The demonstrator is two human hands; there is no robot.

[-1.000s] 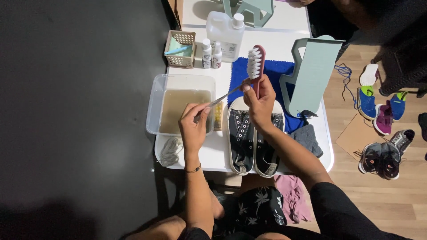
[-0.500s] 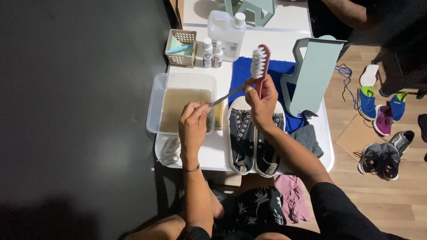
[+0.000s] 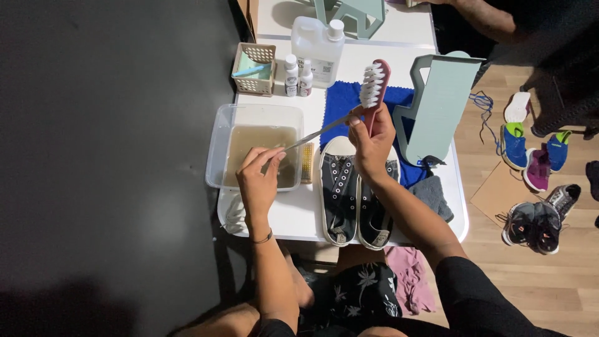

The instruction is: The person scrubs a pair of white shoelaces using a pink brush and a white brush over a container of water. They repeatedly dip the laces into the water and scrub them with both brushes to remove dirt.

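The white table (image 3: 293, 215) is crowded. A tub of murky water (image 3: 256, 146) blocks the left side, two dark shoes (image 3: 352, 193) fill the near middle, and a pale green stand (image 3: 440, 106) walls the right. Bottles (image 3: 298, 76) and a jug (image 3: 318, 42) close the back. Bare tabletop shows only near the front edge.

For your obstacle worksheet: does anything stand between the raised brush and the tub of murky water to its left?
Only the thin tool, held by the left hand, slants across the gap from the right hand gripping the brush. Otherwise nothing visible blocks the way to the tub; the shoes lie below that path.
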